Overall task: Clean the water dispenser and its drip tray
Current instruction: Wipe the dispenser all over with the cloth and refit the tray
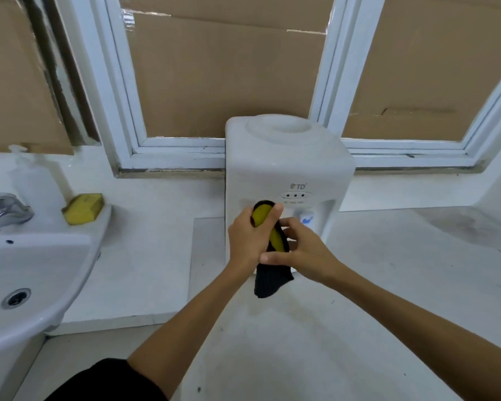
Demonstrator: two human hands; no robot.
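A white tabletop water dispenser (pixel 284 163) stands on the counter against the window, with no bottle on top. Its blue tap (pixel 307 219) shows at the front recess; the drip tray is hidden behind my hands. My left hand (pixel 250 235) grips the upper part of a yellow and black cloth (pixel 272 256) in front of the dispenser. My right hand (pixel 304 256) holds the same cloth lower down, its thumb across the fabric. The cloth's black end hangs below both hands.
A white sink (pixel 26 270) with a chrome tap (pixel 3 212) is at the left. A yellow sponge (pixel 83 208) lies on the sink's rim beside a clear pump bottle (pixel 36 180). Cardboard covers the windows (pixel 223 70). The grey counter (pixel 402 270) stretches right.
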